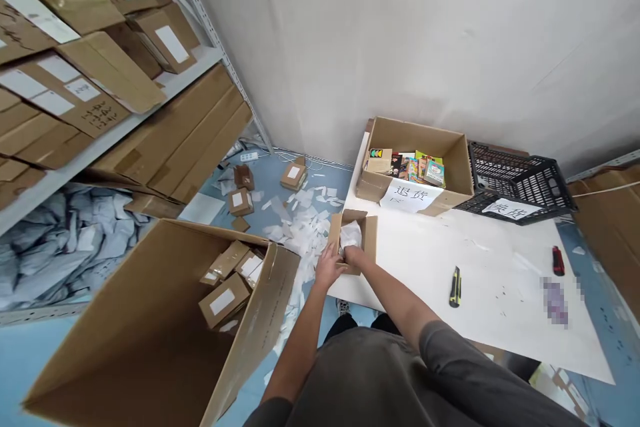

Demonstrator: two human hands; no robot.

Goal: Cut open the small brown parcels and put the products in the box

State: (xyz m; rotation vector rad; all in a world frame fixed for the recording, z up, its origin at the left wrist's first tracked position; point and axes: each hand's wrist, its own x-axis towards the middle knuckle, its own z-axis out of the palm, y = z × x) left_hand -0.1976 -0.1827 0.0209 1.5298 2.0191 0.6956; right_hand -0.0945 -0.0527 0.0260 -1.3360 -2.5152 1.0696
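Observation:
A small open cardboard box [371, 240] rests at the left edge of the white table, its flaps spread. Inside lies a white wrapped bundle [351, 235], possibly paper or plastic. My left hand [330, 268] grips the box at its near left side, with the fingers over the edge. Reaching into the box from the near side is my right hand [354, 256], at the lower end of the white bundle. Its fingers are hidden, so what it grasps does not show.
A yellow-black utility knife [455, 287] and a red one [558, 261] lie on the white table [410, 273]. Behind stand a carton of small packages [453, 153] and a black crate [537, 180]. At left are a large carton [125, 307], paper scraps [310, 230] and loaded shelves [193, 70].

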